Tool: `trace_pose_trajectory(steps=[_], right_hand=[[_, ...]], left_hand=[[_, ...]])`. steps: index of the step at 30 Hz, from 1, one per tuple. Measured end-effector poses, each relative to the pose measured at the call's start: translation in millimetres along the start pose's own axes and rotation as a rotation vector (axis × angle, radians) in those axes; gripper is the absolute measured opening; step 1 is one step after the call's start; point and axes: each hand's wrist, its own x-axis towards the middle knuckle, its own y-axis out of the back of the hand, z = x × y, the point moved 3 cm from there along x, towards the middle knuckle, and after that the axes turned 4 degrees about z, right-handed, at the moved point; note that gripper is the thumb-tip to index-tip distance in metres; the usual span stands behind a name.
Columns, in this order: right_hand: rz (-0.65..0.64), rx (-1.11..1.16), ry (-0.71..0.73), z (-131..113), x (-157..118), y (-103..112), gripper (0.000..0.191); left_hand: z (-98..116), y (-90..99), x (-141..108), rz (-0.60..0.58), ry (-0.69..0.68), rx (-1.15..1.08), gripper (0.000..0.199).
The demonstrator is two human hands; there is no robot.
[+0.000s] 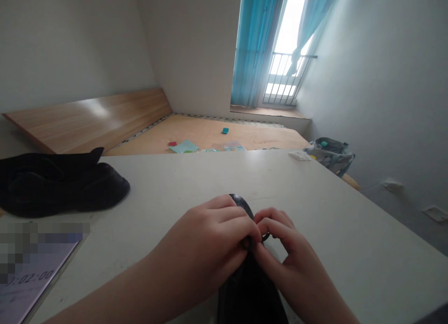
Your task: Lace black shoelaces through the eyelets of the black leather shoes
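Observation:
A black shoe-like item lies on the white table at the bottom centre, its rounded, textured tip pointing away from me. My left hand covers its left side, fingers curled and pinching near its middle. From the right, my right hand meets it with thumb and fingertips pressed together. A small dark loop shows between my right fingers, apparently part of the black item. The fingertips of both hands touch or nearly touch, and they hide the exact spot being gripped.
Another black shoe-like item lies at the table's left. A tablet or phone screen is at the lower left. Beyond the table is a wooden surface with small items; a grey bag stands at the right.

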Motion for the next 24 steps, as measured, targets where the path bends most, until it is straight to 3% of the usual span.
trace_pose_trajectory(steps=[4,9,14,19,24], right_hand=[[0.059,0.068,-0.029,1.8,-2.4,-2.5,0.009],[0.021,0.376,-0.121,10.8,-5.6,3.0,0.014],[-0.056,0.426,-0.277,14.8,-1.8,3.1,0.02],[-0.119,0.478,-0.282,13.1,-0.4,2.6,0.018],[-0.089,0.519,-0.278,14.7,-1.5,0.5,0.018]], left_hand=[[4.7,0.9,-1.3,0.021,-0.216,0.194,0.013],[10.5,1.2,-1.1,0.04,-0.387,0.318,0.021],[10.4,2.2,0.0,0.057,-0.375,0.325,0.02],[10.0,3.1,-0.1,0.082,-0.369,0.371,0.018],[10.1,4.6,-1.5,0.103,-0.393,0.426,0.017]])
